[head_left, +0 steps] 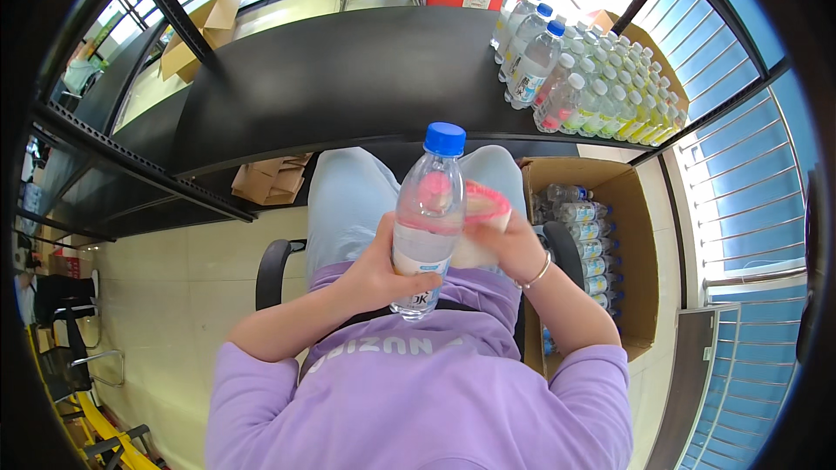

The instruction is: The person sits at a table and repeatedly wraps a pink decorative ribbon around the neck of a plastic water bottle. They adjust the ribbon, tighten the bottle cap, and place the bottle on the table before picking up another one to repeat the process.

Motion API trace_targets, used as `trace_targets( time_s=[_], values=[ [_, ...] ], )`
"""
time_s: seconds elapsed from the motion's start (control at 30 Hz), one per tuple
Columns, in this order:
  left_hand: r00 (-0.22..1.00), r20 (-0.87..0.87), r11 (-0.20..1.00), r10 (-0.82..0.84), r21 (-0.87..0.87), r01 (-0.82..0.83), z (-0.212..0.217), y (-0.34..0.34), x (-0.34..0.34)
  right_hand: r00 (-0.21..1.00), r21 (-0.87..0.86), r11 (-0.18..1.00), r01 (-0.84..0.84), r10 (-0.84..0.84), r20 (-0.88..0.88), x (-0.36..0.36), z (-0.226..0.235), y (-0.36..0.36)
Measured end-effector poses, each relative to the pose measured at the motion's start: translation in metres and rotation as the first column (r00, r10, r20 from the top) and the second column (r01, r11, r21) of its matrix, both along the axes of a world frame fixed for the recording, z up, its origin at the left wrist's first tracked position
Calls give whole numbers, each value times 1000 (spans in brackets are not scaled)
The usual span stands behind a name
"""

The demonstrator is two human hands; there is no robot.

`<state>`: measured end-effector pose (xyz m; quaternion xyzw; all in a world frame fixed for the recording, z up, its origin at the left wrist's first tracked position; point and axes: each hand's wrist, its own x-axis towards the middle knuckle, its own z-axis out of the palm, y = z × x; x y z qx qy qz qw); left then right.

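My left hand point(376, 271) is wrapped around a clear plastic water bottle point(426, 218) with a blue cap, held upright over my lap. My right hand point(505, 248) grips a roll of red-and-white labels or tape point(482, 213) pressed against the right side of the bottle. I am seated, in a purple top and light trousers.
A black table point(348, 78) lies ahead with many capped water bottles point(592, 87) grouped at its right end. An open cardboard box point(623, 235) of bottles stands on the floor to my right. Cardboard boxes point(205, 35) sit at the back left, flattened cardboard point(272, 181) under the table.
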<state>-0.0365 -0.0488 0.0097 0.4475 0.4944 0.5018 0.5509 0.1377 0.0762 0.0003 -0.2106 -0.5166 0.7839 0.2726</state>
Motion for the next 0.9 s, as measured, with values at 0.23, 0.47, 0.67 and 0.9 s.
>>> trace_targets(
  time_s=[0.23,0.47,0.67,0.9],
  values=[
    [993,-116,995,-24,-102,13,2,-4,7,887,-261,906,333,-395,-240,-13,51,38],
    [938,-333,995,-94,-7,98,7,-7,15,925,95,977,190,-145,-352,-22,85,7],
    [927,-360,992,-104,35,125,2,-8,15,909,248,969,-16,117,-400,-17,78,7],
    [918,-385,992,-99,33,121,4,-7,17,966,473,872,126,0,-258,-13,85,9]
  ],
)
